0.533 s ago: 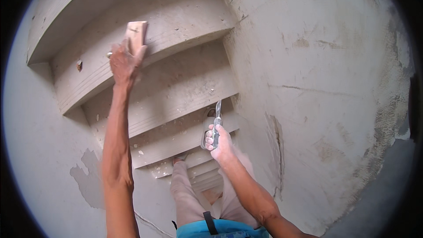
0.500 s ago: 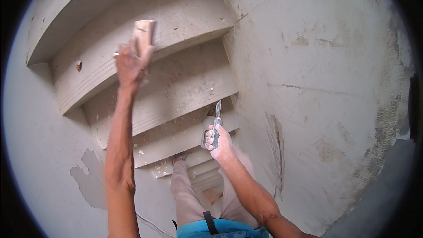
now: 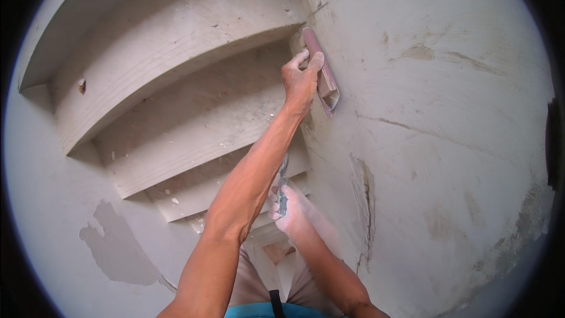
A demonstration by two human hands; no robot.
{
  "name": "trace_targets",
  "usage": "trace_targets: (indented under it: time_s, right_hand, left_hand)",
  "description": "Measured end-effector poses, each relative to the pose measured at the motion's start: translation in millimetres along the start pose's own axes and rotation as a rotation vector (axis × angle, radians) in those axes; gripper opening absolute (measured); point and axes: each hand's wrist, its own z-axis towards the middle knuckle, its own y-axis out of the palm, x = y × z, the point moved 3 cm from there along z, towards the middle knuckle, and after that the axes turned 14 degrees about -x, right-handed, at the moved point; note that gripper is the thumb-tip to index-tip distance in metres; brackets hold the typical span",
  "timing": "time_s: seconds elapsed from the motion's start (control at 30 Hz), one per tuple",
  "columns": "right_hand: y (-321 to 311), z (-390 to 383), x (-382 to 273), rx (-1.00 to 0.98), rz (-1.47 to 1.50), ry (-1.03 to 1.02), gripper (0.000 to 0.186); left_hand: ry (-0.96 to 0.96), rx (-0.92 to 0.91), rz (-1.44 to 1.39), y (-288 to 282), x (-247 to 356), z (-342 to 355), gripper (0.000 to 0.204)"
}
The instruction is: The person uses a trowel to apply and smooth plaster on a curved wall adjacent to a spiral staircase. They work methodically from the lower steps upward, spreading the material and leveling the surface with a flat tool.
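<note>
My left hand (image 3: pixel 300 84) grips a sanding block (image 3: pixel 327 85), a wooden block wrapped in pinkish sandpaper. Its flat side is against the grey wall (image 3: pixel 435 159), by the inner corner where the steps meet it. Lower down, my right hand (image 3: pixel 287 209) is closed around the dark handle of a putty knife (image 3: pixel 282 200). The knife's blade points up and away from me, partly covered by my left forearm. Pale dust coats the fingers of both hands.
Curved concrete steps (image 3: pixel 194 100) with raised edges run along the left, and a small brownish chip (image 3: pixel 82 86) lies on one. Cracks (image 3: pixel 368 200) and rough patches mark the right wall. A darker grey patch (image 3: pixel 115 247) shows on the lower left wall.
My left hand has carried the sanding block rightward from over the steps to the wall. My right hand and putty knife have shifted slightly down and left, partly behind my left forearm.
</note>
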Motion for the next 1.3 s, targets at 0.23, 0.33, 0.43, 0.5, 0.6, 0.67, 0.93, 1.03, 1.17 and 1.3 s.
trace_targets:
  time_s: [0.23,0.33,0.43,0.5,0.6,0.67,0.93,1.03,1.17,1.3]
  right_hand:
    - [4.0,-0.2,-1.6,-0.031,0.001,0.03,0.019]
    - [10.7,-2.7,0.3,-0.079,0.002,0.01,0.018]
    - [16.9,1.3,-4.6,-0.087,0.013,0.016,0.017]
    - [19.9,2.5,0.4,-0.088,-0.031,0.042,0.017]
    - [28.2,0.0,3.1,-0.011,-0.079,0.082,0.017]
    - [30.3,0.3,4.8,-0.031,-0.098,0.096,0.017]
    - [44.2,-2.1,4.5,-0.05,-0.194,0.1,0.018]
    - [43.1,-1.9,8.3,-0.042,-0.241,0.115,0.019]
    - [43.7,0.7,6.5,-0.064,-0.267,0.106,0.019]
    - [34.9,5.3,10.3,-0.103,-0.254,0.136,0.014]
  left_hand:
    - [-0.323,0.077,0.005,-43.2,-45.7,44.7,0.062]
    - [-0.24,0.06,-0.081,-29.7,-36.6,39.3,0.058]
    - [-0.199,0.019,0.008,-16.2,-18.0,23.0,0.055]
    - [-0.146,0.015,0.019,-24.2,-23.9,25.2,0.055]
    - [-0.336,-0.082,-0.083,-46.4,-32.2,45.4,0.058]
    - [-0.357,-0.055,0.13,-53.8,-29.0,49.3,0.06]
    - [-0.11,-0.083,0.217,-41.0,-13.4,23.3,0.068]
    - [-0.255,-0.116,0.216,-48.5,-17.3,35.3,0.069]
    - [-0.061,-0.075,0.19,-20.0,4.1,9.8,0.066]
    - [0.138,-0.158,0.371,14.7,42.0,-36.5,0.065]
